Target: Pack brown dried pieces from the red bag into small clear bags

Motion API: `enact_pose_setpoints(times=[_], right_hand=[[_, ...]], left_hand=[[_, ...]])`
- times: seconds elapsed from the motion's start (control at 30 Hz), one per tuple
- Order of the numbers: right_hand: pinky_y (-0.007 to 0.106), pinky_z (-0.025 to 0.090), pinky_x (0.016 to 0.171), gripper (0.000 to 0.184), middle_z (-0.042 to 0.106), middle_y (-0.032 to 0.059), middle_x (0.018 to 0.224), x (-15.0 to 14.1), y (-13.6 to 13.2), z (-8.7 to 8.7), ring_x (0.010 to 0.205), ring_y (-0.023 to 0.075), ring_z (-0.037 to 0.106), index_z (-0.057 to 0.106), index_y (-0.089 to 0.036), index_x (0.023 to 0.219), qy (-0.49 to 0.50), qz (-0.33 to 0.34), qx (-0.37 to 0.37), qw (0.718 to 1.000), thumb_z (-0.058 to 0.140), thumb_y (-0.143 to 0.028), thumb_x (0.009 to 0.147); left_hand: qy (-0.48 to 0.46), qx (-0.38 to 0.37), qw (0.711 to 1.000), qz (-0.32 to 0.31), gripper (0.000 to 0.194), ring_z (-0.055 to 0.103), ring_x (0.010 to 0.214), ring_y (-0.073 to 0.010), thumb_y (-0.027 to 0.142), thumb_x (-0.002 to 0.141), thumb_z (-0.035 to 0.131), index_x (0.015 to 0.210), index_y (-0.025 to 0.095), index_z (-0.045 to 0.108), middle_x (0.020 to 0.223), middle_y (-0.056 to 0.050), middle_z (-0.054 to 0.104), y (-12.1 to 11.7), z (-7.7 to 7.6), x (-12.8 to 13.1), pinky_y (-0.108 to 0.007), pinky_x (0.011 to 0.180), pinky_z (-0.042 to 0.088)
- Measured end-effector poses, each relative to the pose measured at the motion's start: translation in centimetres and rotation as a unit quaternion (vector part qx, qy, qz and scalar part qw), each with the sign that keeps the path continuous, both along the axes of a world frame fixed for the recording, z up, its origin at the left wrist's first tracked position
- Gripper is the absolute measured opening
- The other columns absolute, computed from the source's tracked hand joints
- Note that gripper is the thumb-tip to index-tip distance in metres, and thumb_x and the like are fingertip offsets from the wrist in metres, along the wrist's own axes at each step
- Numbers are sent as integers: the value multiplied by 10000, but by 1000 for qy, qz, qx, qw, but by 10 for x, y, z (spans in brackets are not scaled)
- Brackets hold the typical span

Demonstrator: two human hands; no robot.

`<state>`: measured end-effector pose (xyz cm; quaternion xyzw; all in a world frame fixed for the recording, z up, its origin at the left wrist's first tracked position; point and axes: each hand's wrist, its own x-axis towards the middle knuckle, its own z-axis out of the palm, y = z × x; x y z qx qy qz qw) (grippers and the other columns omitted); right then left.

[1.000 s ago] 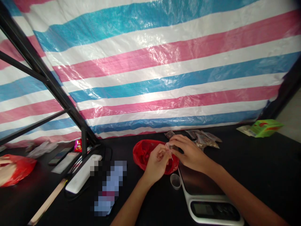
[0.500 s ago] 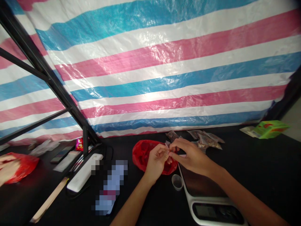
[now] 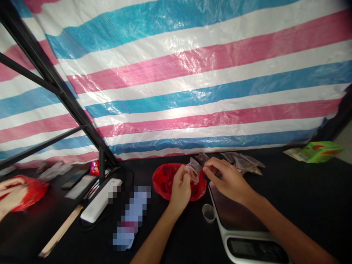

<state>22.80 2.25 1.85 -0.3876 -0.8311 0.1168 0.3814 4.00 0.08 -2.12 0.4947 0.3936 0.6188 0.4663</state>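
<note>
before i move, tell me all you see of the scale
The scale lies flat on the black table, the clear cup beside its left edge. It has a pale rim, a dark, glossy plate and a near panel with a display too dim to read. The right arm passes over it, hiding part; contact is unclear.

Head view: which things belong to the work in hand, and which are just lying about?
Likely in use: small clear bag in the left hand, red bag, scale, plastic cup, filled packets.

Apparently lying about: long white object, wooden stick, green box, pink packet.
</note>
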Motion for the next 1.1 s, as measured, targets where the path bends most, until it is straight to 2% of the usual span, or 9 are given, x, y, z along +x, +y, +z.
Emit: enact_pose_setpoints(times=[0.17, 0.4, 0.47, 0.57, 0.63, 0.73, 0.8, 0.93, 1.1], right_hand=[[352, 494, 762, 411, 772, -18, 879, 1, -1, -6, 780, 214, 711, 531, -327, 1472, -32, -18, -72, 997, 485, -437, 1079], [328, 550, 771, 335, 792, -2, 955, -2, 2, -8, 819, 200, 733, 644, -298, 1356, 50, 47, -139, 988, 523, -407, 1062], [324, 557, 780, 265, 785, 2, 975, -5, 4, -11, 823, 197, 725, 691, -285, 1252, 73, 43, -124, 989, 558, -380, 1043], [323, 566, 749, 219, 772, 2, 908, -7, 4, -15, 777, 200, 714, 707, -271, 1171, 93, 15, -100, 991, 592, -383, 1022], [324, 570, 742, 202, 774, 6, 913, -7, 4, -15, 766, 200, 715, 714, -268, 1144, 92, -5, -83, 992, 600, -374, 1014], [328, 576, 761, 175, 787, 17, 956, -7, 3, -14, 790, 203, 727, 729, -264, 1109, 66, -16, -61, 996, 605, -329, 1003], [335, 582, 786, 169, 797, 27, 1015, -7, 2, -13, 836, 212, 740, 738, -264, 1098, 46, -11, -48, 998, 609, -302, 996], [364, 584, 896, 234, 777, 43, 1182, -7, 2, -15, 975, 230, 741, 706, -284, 1219, 30, 30, -31, 999, 595, -306, 1015], [444, 521, 1017, 250, 720, 66, 1201, -3, 0, -11, 1074, 254, 675, 682, -294, 1247, -28, 53, -10, 998, 615, -320, 1008]], left_hand=[[-144, -34, 988, -43, 142, 655, 744, -173, 328, 835, 624, 828, 186, 632, 830, -26, 699, 5, 5, -7, -290, 709, 548], [-171, -84, 979, -67, 294, 707, 877, -261, 404, 784, 671, 947, 164, 716, 907, -82, 757, 6, 7, -8, -375, 775, 578], [-142, -80, 986, -41, 245, 683, 833, -236, 378, 827, 611, 932, 169, 682, 862, -60, 722, 8, 1, -10, -363, 768, 564], [-51, -20, 993, 101, 132, 634, 822, -201, 269, 860, 501, 910, 206, 605, 862, -25, 650, 7, -3, -16, -346, 799, 535], [76, 53, 980, 177, 210, 631, 982, -223, 202, 837, 519, 1027, 228, 605, 1021, -43, 651, 2, 0, -21, -384, 935, 508], [329, 155, 925, 114, 590, 523, 1314, -322, 146, 761, 672, 1333, 266, 588, 1372, -104, 597, -7, 7, -24, -497, 1157, 364], [409, 174, 894, 57, 706, 503, 1355, -351, 156, 782, 708, 1453, 285, 528, 1430, -119, 595, -9, 7, -23, -541, 1182, 316], [406, 131, 903, 48, 547, 578, 1293, -356, 229, 923, 634, 1459, 275, 538, 1398, -134, 656, -2, -6, -22, -569, 1135, 356], [324, 80, 937, 101, 513, 607, 1296, -350, 217, 892, 668, 1399, 253, 601, 1381, -131, 678, 8, -12, -32, -555, 1159, 377]])
